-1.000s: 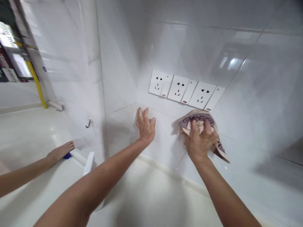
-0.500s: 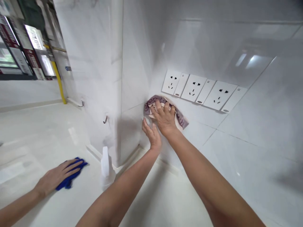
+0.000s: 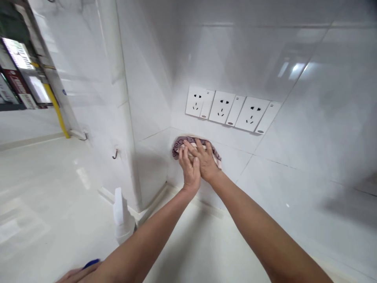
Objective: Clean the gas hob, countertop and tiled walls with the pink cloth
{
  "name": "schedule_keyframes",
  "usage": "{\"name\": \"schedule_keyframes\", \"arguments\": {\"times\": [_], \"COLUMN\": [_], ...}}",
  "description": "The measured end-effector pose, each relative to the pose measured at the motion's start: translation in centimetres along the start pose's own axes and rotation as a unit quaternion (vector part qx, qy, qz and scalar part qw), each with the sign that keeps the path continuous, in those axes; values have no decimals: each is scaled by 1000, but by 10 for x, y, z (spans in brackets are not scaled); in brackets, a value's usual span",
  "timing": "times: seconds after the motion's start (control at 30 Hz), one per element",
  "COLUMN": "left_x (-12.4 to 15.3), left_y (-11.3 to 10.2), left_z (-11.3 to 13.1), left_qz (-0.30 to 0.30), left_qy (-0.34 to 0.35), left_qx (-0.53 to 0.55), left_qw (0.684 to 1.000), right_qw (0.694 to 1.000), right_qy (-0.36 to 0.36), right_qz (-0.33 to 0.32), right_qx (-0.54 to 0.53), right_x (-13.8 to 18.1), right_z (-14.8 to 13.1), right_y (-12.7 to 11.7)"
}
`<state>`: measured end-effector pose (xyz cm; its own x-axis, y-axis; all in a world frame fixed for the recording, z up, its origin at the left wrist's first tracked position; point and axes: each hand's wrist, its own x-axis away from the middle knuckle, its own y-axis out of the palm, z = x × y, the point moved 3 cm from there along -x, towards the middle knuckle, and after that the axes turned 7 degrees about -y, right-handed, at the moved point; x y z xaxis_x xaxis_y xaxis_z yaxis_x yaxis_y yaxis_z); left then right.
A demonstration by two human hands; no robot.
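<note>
A pinkish cloth with purple lettering (image 3: 178, 143) is pressed against the white tiled wall, just below a row of three sockets (image 3: 226, 108) and close to the inner corner. My right hand (image 3: 206, 161) lies over the cloth with fingers spread and holds it to the tile. My left hand (image 3: 190, 171) rests flat beside it, fingers stretched out onto the cloth and partly overlapping the right hand.
A white spray bottle (image 3: 121, 218) stands on the white counter (image 3: 44, 188) by the projecting wall corner. Another person's hand (image 3: 72, 276) with a blue cloth (image 3: 92, 262) shows at the bottom left edge. A small hook (image 3: 115, 154) hangs on the wall, and a yellow pipe (image 3: 57, 112) stands far left.
My right hand slid the cloth left along the wall from under the right socket to the corner. My left hand moved onto the cloth. The other person's hand drew back toward the bottom edge.
</note>
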<state>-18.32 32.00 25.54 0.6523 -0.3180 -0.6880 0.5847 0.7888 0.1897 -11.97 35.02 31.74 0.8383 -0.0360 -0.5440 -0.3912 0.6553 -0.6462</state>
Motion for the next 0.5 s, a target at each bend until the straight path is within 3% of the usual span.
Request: {"name": "schedule_keyframes", "arguments": {"times": [0.17,0.3,0.4,0.5], "left_x": [53,104,121,113], "left_y": [44,83,107,116], "left_z": [38,64,77,84], "left_qz": [-112,-198,-186,-159], "left_qy": [98,121,81,54], "left_qx": [-34,-81,-117,-141], "left_qw": [988,969,972,976], "right_qw": [993,993,991,971], "right_qy": [60,50,70,202], "right_qz": [70,33,-34,-70], "right_qx": [74,99,105,110], "right_x": [92,184,261,355], "right_z": [29,50,65,71], "right_y": [-36,-65,-89,-117]}}
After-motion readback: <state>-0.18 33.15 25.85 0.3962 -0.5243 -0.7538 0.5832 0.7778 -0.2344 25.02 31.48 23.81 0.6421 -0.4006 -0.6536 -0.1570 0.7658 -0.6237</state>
